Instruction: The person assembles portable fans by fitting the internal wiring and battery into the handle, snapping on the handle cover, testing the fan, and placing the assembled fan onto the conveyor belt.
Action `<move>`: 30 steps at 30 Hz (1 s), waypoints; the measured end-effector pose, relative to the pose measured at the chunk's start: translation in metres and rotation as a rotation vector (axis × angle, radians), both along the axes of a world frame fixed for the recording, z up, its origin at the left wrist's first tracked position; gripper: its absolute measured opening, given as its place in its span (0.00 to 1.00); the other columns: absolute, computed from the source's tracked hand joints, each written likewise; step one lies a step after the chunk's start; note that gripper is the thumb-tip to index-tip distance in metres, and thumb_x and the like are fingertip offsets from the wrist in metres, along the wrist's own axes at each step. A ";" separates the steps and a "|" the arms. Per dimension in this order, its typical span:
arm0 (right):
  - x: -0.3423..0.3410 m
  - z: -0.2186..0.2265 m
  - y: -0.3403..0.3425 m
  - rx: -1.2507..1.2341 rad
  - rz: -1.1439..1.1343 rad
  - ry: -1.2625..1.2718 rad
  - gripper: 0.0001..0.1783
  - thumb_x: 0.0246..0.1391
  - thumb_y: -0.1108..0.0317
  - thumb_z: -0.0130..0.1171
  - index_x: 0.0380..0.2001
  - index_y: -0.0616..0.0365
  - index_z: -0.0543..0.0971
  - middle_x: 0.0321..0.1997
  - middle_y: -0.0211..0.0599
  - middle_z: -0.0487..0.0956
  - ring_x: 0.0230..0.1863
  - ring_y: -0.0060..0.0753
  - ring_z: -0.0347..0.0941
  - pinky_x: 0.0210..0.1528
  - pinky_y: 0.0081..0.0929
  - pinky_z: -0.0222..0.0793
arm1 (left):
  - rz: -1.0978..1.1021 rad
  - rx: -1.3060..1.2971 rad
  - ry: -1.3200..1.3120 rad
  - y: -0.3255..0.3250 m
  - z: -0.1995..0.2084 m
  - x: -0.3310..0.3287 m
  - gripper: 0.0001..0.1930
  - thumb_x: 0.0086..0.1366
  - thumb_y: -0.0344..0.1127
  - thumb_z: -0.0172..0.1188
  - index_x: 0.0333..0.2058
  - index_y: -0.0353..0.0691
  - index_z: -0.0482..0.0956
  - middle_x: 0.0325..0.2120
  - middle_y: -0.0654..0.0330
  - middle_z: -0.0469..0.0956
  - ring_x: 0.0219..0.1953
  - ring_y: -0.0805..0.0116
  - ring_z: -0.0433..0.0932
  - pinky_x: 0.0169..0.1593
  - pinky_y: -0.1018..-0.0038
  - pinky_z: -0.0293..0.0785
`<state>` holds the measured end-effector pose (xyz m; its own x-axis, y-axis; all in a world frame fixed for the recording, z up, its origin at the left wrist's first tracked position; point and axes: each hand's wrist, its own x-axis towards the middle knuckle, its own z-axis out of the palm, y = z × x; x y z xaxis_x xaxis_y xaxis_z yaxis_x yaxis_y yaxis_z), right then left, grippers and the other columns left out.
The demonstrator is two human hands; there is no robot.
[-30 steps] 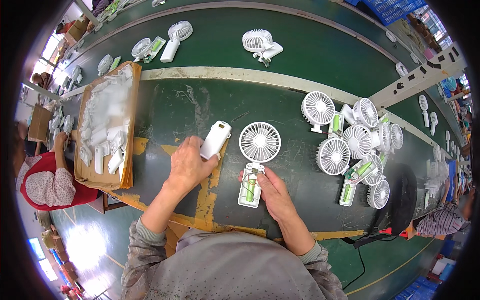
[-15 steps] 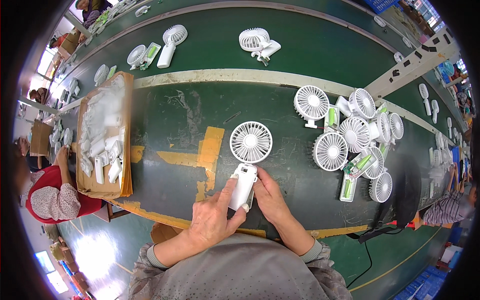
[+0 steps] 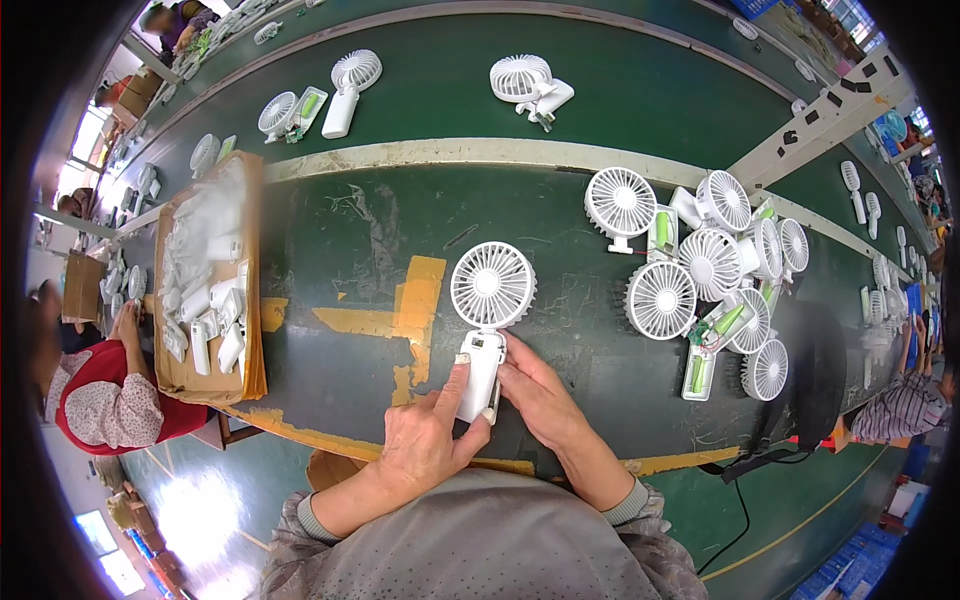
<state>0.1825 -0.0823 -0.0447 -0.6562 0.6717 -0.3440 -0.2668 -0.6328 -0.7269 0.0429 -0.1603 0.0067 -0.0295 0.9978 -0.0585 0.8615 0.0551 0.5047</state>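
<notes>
In the middle of the bench lies a white handheld fan (image 3: pixel 493 285), its round grille pointing away from me and its handle (image 3: pixel 480 378) toward me. My left hand (image 3: pixel 425 435) is closed on the handle, index finger along its left side and thumb near the bottom end. From the right, my right hand (image 3: pixel 543 398) grips the handle's upper right edge, its fingertips partly hidden. A small dark opening shows near the handle's top. Along the handle's right side, a thin edge looks slightly separated from the cover.
On the right is a pile of white fans (image 3: pixel 661 300), some with open handles showing green cells. A cardboard box (image 3: pixel 257 330) of white handle covers stands left. Beyond the pale rail (image 3: pixel 450 152), a green belt (image 3: pixel 430 90) carries more fans. Co-workers sit at both sides.
The handheld fan has shifted slightly left, its head tilting a little, with both hands still on the handle. Fans on the far belt have drifted a little to the right.
</notes>
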 end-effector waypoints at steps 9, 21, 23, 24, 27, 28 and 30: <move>0.001 0.006 0.005 -0.083 0.071 0.083 0.33 0.52 0.79 0.39 0.64 0.62 0.52 0.58 0.35 0.63 0.59 0.26 0.58 0.61 0.25 0.52 | -0.049 0.006 0.013 0.001 -0.001 -0.001 0.34 0.50 0.41 0.62 0.52 0.25 0.65 0.15 0.52 0.73 0.13 0.58 0.73 0.16 0.66 0.68; -0.012 0.005 -0.008 0.070 -0.103 -0.132 0.20 0.61 0.67 0.48 0.54 0.64 0.65 0.46 0.32 0.73 0.45 0.19 0.68 0.49 0.20 0.65 | -0.145 0.063 0.100 -0.001 -0.006 0.000 0.36 0.53 0.44 0.62 0.53 0.24 0.61 0.17 0.52 0.74 0.14 0.59 0.74 0.18 0.66 0.70; -0.010 -0.001 -0.007 0.050 -0.111 -0.113 0.19 0.60 0.68 0.48 0.53 0.64 0.66 0.45 0.32 0.74 0.43 0.19 0.69 0.47 0.20 0.66 | -0.137 0.062 0.084 -0.001 -0.006 0.000 0.34 0.54 0.45 0.61 0.52 0.24 0.63 0.18 0.51 0.75 0.15 0.59 0.74 0.19 0.66 0.71; -0.009 -0.005 -0.007 0.015 -0.123 -0.049 0.19 0.61 0.68 0.47 0.53 0.64 0.66 0.47 0.35 0.74 0.46 0.23 0.70 0.49 0.23 0.66 | -0.062 0.017 -0.052 0.000 -0.007 -0.002 0.31 0.55 0.46 0.61 0.48 0.25 0.64 0.19 0.50 0.75 0.17 0.59 0.75 0.21 0.67 0.72; -0.006 -0.005 -0.005 -0.045 -0.129 0.035 0.19 0.61 0.68 0.46 0.54 0.63 0.65 0.52 0.43 0.72 0.51 0.32 0.70 0.55 0.31 0.66 | 0.079 -0.098 -0.415 0.007 -0.021 -0.012 0.22 0.59 0.47 0.58 0.39 0.31 0.67 0.21 0.53 0.75 0.21 0.62 0.77 0.26 0.71 0.73; -0.006 -0.004 -0.006 -0.054 -0.139 0.092 0.20 0.61 0.68 0.46 0.55 0.64 0.64 0.53 0.44 0.71 0.53 0.34 0.69 0.56 0.33 0.65 | 0.132 -0.316 -0.739 0.010 -0.028 -0.016 0.21 0.60 0.47 0.57 0.39 0.32 0.67 0.22 0.55 0.75 0.22 0.65 0.76 0.27 0.72 0.73; -0.007 0.001 -0.006 -0.060 -0.152 0.146 0.20 0.60 0.69 0.45 0.55 0.64 0.63 0.54 0.45 0.70 0.54 0.36 0.68 0.57 0.35 0.64 | 0.153 -0.563 -1.018 0.012 -0.032 -0.019 0.19 0.64 0.46 0.52 0.39 0.33 0.67 0.24 0.60 0.74 0.23 0.73 0.73 0.29 0.75 0.72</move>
<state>0.1754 -0.0882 -0.0438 -0.5948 0.7479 -0.2945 -0.4623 -0.6181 -0.6358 0.0241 -0.1481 -0.0252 0.1682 0.8137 -0.5564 0.0399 0.5584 0.8286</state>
